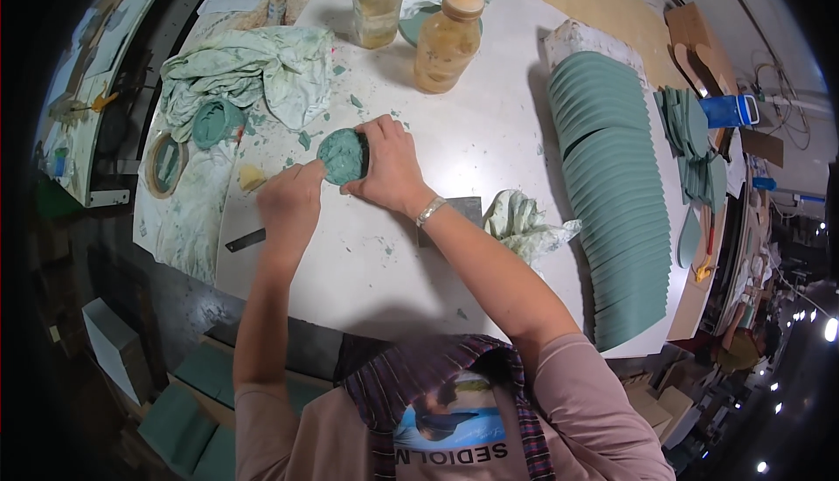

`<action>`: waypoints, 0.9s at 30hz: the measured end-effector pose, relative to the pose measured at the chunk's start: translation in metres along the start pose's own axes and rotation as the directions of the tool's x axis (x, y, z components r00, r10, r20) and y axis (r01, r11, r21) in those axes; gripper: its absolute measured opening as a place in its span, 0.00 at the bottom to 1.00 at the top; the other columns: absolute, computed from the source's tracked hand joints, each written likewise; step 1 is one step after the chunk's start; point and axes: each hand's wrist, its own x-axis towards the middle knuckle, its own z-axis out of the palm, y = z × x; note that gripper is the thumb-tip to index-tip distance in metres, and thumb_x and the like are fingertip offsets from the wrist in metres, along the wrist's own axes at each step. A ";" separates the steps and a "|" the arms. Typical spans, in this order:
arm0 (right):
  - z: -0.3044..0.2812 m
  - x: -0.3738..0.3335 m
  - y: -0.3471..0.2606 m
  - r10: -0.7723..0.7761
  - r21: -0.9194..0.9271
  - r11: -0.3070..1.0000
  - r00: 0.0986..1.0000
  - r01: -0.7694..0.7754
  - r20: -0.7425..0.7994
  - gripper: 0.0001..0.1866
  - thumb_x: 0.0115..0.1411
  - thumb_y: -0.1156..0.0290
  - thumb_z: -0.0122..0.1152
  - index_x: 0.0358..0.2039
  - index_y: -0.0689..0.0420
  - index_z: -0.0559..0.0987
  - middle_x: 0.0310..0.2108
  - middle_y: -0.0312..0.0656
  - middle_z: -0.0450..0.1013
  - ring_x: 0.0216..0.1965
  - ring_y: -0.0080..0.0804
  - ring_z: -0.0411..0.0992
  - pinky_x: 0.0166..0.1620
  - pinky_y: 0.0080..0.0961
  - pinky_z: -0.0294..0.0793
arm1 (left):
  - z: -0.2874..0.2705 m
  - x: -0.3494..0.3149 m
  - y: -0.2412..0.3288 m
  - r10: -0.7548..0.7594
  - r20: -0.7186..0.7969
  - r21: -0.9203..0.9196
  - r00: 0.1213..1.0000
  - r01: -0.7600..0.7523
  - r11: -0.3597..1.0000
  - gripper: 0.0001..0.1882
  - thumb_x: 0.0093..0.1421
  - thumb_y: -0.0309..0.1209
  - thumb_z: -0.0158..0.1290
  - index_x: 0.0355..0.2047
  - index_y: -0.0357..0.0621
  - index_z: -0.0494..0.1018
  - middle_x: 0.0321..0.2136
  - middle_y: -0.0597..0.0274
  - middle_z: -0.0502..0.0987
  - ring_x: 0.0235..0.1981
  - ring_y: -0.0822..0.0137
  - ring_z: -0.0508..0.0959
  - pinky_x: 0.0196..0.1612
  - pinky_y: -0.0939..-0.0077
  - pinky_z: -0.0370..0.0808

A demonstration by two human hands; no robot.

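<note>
1. White table (489,131): bare stretch runs from my hands toward the near edge; small green crumbs scattered on it.
2. Long fanned row of green discs (616,193) fills the right edge, well apart from my hands.
3. Stained cloth (253,70) bunched near the far left corner; two capped jars (446,40) at the far edge.
4. My right hand (391,166) cups the green clay lump (343,156) from the right, fingers curled round it.
5. My left hand (290,201) presses its left side, fingertips closed against it. Lump sits left of centre.
6. Crumpled rag (523,223) just beside my right forearm.
</note>
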 end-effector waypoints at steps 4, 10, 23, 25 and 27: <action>-0.001 0.000 0.001 -0.004 -0.002 1.000 1.000 0.004 -0.008 0.44 0.31 0.61 0.83 0.51 0.58 0.71 0.48 0.45 0.66 0.52 0.46 0.64 0.55 0.38 0.63 | -0.004 0.004 0.005 0.000 -0.070 -0.069 0.998 -0.005 0.998 0.04 0.56 0.27 0.58 0.33 0.45 0.79 0.24 0.60 0.76 0.28 0.58 0.77 0.31 0.64 0.72; 0.000 0.001 0.001 -0.007 0.005 1.000 1.000 0.007 -0.015 0.44 0.31 0.61 0.83 0.51 0.58 0.71 0.48 0.45 0.66 0.52 0.46 0.64 0.55 0.38 0.64 | -0.001 0.006 0.003 0.093 -0.029 -0.079 0.995 -0.095 0.992 0.07 0.53 0.26 0.61 0.33 0.44 0.80 0.22 0.59 0.73 0.28 0.57 0.75 0.31 0.63 0.71; -0.001 0.000 0.005 -0.016 0.006 1.000 1.000 0.017 -0.018 0.45 0.31 0.59 0.83 0.50 0.59 0.71 0.48 0.46 0.65 0.52 0.46 0.64 0.55 0.38 0.63 | -0.006 0.007 -0.003 0.079 -0.072 -0.051 0.994 -0.083 0.995 0.06 0.54 0.23 0.57 0.33 0.42 0.79 0.24 0.61 0.73 0.30 0.56 0.73 0.34 0.63 0.70; 0.000 -0.001 0.004 -0.019 0.007 1.000 0.999 0.019 -0.027 0.45 0.31 0.59 0.83 0.50 0.59 0.71 0.47 0.46 0.65 0.51 0.46 0.64 0.55 0.38 0.63 | -0.006 0.003 0.000 0.059 -0.068 -0.023 0.996 -0.061 0.998 0.05 0.53 0.23 0.56 0.31 0.44 0.78 0.24 0.61 0.73 0.31 0.57 0.73 0.33 0.63 0.70; 0.002 0.001 0.001 -0.041 0.001 0.999 0.999 0.041 -0.026 0.44 0.31 0.60 0.83 0.50 0.58 0.71 0.47 0.46 0.65 0.51 0.46 0.64 0.55 0.38 0.63 | -0.003 0.001 0.000 0.030 -0.067 0.013 0.997 -0.029 0.999 0.05 0.52 0.24 0.55 0.30 0.45 0.78 0.25 0.62 0.72 0.32 0.57 0.73 0.32 0.63 0.71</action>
